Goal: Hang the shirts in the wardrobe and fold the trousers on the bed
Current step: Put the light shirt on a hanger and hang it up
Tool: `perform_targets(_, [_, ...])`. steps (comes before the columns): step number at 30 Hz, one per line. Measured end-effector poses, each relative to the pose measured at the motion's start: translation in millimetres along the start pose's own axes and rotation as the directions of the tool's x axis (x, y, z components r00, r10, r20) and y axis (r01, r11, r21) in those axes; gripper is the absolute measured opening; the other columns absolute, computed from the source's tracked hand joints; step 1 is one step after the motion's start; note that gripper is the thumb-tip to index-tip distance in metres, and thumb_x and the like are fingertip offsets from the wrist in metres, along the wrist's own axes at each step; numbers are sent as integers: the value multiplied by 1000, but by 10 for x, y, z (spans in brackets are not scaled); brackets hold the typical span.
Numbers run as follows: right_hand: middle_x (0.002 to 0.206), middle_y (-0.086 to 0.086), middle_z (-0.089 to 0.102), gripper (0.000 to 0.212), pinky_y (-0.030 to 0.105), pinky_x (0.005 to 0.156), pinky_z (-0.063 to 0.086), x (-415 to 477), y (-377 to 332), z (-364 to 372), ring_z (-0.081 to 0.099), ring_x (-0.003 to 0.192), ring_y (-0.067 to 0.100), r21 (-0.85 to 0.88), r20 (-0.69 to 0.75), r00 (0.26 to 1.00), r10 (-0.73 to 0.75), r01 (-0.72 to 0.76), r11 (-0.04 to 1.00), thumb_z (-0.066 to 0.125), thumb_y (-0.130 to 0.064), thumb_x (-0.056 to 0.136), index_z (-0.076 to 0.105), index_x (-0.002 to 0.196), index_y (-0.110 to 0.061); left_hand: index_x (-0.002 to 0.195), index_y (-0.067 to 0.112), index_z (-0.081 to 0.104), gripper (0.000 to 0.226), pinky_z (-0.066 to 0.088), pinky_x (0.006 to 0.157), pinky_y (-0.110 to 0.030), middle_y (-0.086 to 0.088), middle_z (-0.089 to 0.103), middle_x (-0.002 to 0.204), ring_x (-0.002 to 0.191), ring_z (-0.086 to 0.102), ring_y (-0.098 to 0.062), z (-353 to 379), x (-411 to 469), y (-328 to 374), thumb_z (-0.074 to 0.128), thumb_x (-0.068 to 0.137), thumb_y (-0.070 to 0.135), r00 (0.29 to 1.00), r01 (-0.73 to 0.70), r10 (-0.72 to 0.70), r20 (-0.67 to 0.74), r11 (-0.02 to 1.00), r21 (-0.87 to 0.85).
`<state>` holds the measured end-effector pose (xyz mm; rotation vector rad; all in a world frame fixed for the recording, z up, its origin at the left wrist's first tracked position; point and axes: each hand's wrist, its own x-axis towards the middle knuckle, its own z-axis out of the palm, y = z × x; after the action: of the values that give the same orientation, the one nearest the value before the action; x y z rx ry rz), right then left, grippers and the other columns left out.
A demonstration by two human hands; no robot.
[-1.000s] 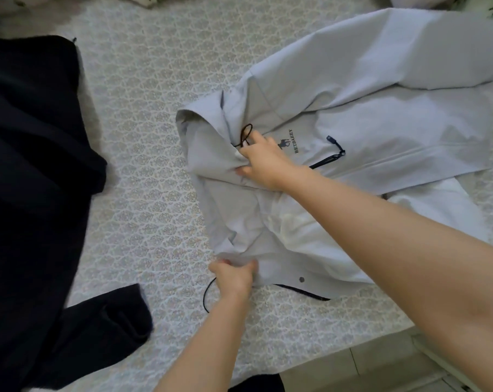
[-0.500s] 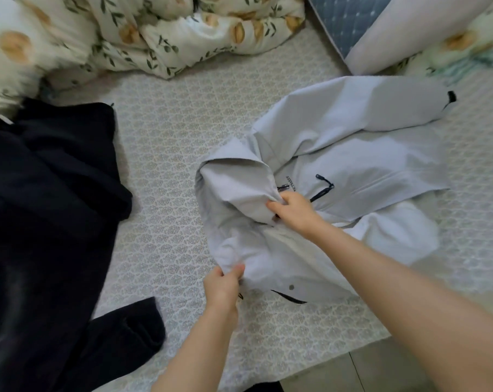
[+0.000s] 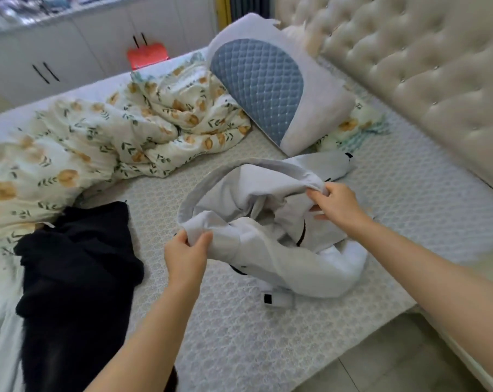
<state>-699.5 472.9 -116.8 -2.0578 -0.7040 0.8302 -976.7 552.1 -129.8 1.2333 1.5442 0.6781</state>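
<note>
Raised from lying flat, the grey jacket point(image 3: 268, 258) hangs partly off the bed point(image 3: 239, 335). Left hand point(image 3: 187, 251) and right hand point(image 3: 337, 206) have fingers clamped on its edge. Soft, light; best held at the shoulders.

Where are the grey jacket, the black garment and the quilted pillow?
grey jacket point(image 3: 270, 250): head view, front fold.
black garment point(image 3: 78, 264): head view, middle.
quilted pillow point(image 3: 256, 86): head view, blue panel.

No legible text, label, brand or number; none readable on grey jacket point(image 3: 268, 250).
</note>
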Motion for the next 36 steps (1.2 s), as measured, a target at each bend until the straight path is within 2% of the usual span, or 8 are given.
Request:
perform_targets(4, [89,20,69,39,50,69,60,-208,-521,-586,72,77,24,-42,-90,988,-129,126,991,61,-34,94,63,94,5,87,-8,61,28,50,63,-44,-20,58,78,72,56,-26,55,-64,840,71,86,18,965,-258,256,52,965,52])
perform_targets(8, [83,26,67,43,59,71,54,-502,-953,-1059,67,79,39,-130,-200,939,-278,256,958,60,-33,95,62,90,10,67,0,46,37,35,56,-32,-6,41,63,61,38,-17,125,-271,1567,71,85,20,882,-468,461,95,881,72])
perform_targets(12, [87,26,68,41,59,76,53,-844,-1282,-1456,66,83,39,-134,-318,890,-326,298,945,59,-32,96,64,99,9,79,-9,54,36,46,63,-52,-30,54,77,66,43,-22,129,-516,2071,70,85,23,793,-608,594,136,788,97])
perform_targets(17, [83,13,70,27,54,78,55,-1368,-1548,-1750,69,80,28,-103,-463,822,-332,322,941,58,-32,96,69,86,-9,69,-5,46,39,31,55,-32,-9,40,63,59,34,-15,104,-755,2330,70,85,21,653,-757,738,171,639,135])
perform_targets(19, [79,10,70,23,53,78,55,-1610,-1619,-1794,68,77,27,-118,-502,794,-342,329,937,58,-32,96,66,78,-21,66,4,43,38,31,56,-32,-5,39,61,57,34,-15,85,-829,2345,68,87,21,626,-779,753,204,614,125])
perform_targets(28, [85,25,66,38,52,80,54,-2721,-1506,-1791,66,83,39,-59,-752,629,-199,237,970,57,-27,98,58,85,9,100,17,55,20,47,80,-40,7,60,94,89,58,-16,-125,-1016,2223,40,105,29,564,-749,694,447,658,-76])
perform_targets(33, [92,28,63,39,51,81,54,-3445,-1284,-1757,62,88,40,-26,-838,531,-123,187,982,53,-25,99,56,93,13,96,9,53,24,43,73,-33,-4,59,94,85,55,-17,-97,-1333,2211,37,105,25,438,-762,679,589,628,-158])
perform_targets(36, [88,25,62,39,36,69,53,-3860,-1178,-1779,62,82,35,-19,-884,459,-91,161,987,53,-26,99,56,93,12,98,4,49,24,43,71,-38,-15,57,95,84,53,-27,-9,-1664,2207,37,105,24,353,-782,653,670,599,-171])
